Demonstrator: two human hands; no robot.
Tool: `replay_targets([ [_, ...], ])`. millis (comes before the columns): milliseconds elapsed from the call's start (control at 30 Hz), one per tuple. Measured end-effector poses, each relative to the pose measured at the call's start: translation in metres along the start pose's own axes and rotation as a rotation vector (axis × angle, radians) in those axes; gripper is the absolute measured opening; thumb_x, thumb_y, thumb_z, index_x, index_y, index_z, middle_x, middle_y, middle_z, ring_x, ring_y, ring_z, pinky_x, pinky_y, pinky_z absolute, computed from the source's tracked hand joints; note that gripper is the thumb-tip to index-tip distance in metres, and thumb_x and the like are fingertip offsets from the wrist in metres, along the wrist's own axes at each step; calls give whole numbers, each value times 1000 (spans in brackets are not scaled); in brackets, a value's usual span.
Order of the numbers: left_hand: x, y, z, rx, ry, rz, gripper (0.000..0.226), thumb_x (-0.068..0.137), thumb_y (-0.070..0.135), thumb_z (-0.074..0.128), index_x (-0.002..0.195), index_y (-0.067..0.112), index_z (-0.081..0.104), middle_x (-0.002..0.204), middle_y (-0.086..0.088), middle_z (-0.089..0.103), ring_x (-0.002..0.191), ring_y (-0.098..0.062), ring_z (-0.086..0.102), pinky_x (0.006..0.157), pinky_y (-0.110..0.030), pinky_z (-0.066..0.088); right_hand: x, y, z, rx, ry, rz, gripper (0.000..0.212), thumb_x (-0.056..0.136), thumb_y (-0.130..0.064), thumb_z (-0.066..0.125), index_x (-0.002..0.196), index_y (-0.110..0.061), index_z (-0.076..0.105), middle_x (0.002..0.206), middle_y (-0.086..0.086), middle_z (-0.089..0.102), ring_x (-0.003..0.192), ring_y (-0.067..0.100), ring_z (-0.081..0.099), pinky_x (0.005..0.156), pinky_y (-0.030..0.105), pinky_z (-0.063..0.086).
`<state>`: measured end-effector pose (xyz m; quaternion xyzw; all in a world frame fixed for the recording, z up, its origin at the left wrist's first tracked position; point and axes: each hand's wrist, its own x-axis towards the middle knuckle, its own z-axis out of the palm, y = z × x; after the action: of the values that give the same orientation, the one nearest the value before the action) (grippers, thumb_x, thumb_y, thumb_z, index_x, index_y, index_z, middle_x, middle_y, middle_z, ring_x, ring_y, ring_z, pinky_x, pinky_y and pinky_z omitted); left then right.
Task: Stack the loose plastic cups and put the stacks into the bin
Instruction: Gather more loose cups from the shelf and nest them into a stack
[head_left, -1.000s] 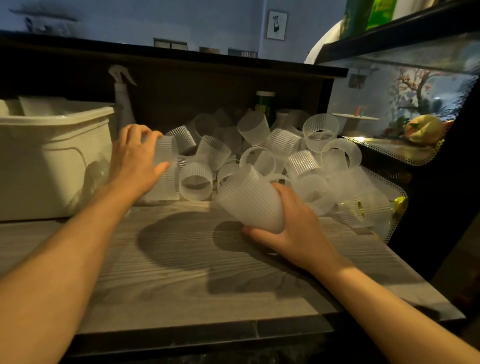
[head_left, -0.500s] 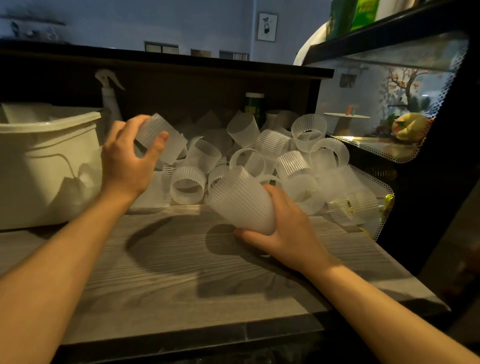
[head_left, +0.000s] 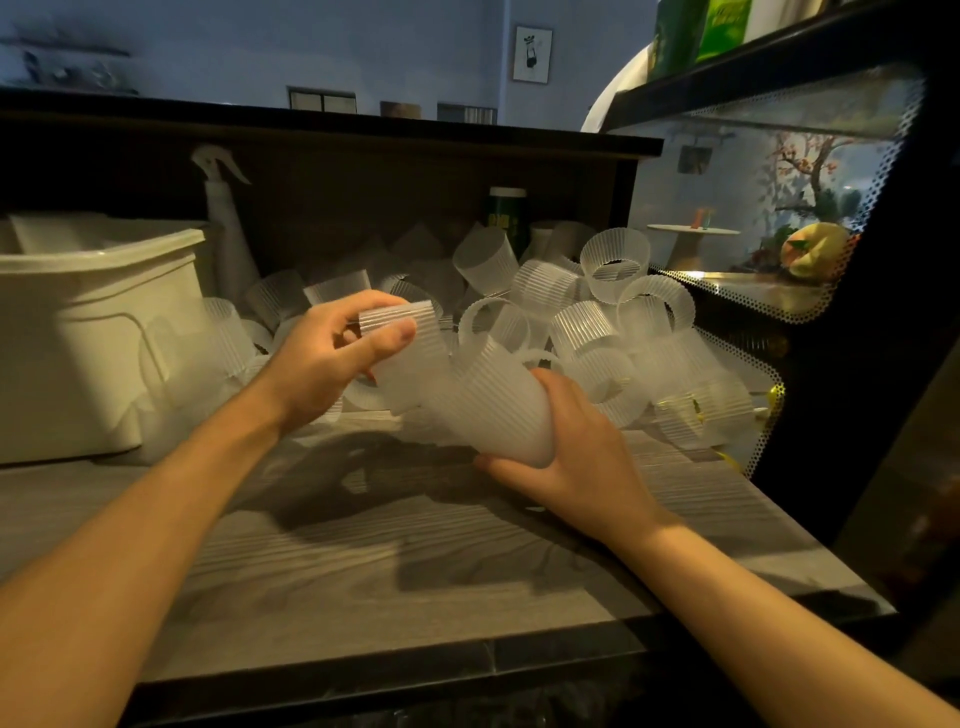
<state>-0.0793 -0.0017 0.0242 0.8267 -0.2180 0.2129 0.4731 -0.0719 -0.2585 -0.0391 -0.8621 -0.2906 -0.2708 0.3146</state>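
1. A single ribbed plastic cup (head_left: 397, 340) is gripped in the left hand (head_left: 324, 364), with the fingers curled over its top and the thumb pressed against its side.
2. A stack of ribbed cups (head_left: 485, 402) is held in the right hand (head_left: 576, 462); the fingers are wrapped around its closed lower end, and its open mouth is tilted up and to the left.
3. The single cup is held just beside the open mouth of the stack, and the two seem to overlap; whether it is already seated inside cannot be told, as that part is blurred.
4. Both are held above the grey wood-grain counter (head_left: 363, 561), where dark shadows are cast beneath the hands.
5. A pile of loose cups (head_left: 597, 317) is seen behind the hands, at the back of the counter, lying on their sides and tumbled against one another.
6. A pale plastic bin (head_left: 98, 332) is seen at the left of the counter, well apart from the stack; something pale shows inside it, but it cannot be made out.
7. A white spray bottle (head_left: 226, 223) is stood upright just behind the bin, against the dark back panel.
8. A dark bottle with a pale cap (head_left: 506, 215) is seen behind the pile.
9. A glass display case (head_left: 779, 208) is seen at the right, beside the pile.
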Motion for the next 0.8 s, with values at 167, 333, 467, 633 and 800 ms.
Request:
replay_targets([
  [167,-3,8,5,198,-210,-42,45,76,75,46,118,57,46,113,31,51,101,9,54,82,-22,46,2,-3,0,-146,-33,-104,79,68,-62,66,133,-24,43,117,-7,53,101,8,50,79,29,43],
  [333,-5,12,24,179,-277,-105,57,84,67,37,140,62,24,130,26,36,115,2,43,87,-18,35,2,-4,1,-190,-55,-167,81,69,-60,71,134,-21,44,119,-3,55,103,10,51,80,26,38],
  [467,-10,23,44,146,-284,-105,73,82,72,26,149,55,1,146,18,29,124,0,32,97,-25,30,2,-5,1,-162,-61,-162,80,70,-64,64,135,-21,44,120,-4,55,105,8,50,82,27,41],
  [633,-2,25,0,281,242,67,59,94,60,43,146,31,39,129,7,53,105,5,51,80,-13,39,1,0,0,-16,-26,-52,85,68,-67,69,136,-26,39,123,-8,52,105,9,53,83,32,50],
  [800,-16,-10,-47,726,263,-65,54,88,49,65,132,19,57,116,-3,61,103,-18,57,85,-31,47,1,0,0,-21,-26,-50,86,67,-71,66,136,-26,39,123,-8,52,104,9,53,83,32,50],
])
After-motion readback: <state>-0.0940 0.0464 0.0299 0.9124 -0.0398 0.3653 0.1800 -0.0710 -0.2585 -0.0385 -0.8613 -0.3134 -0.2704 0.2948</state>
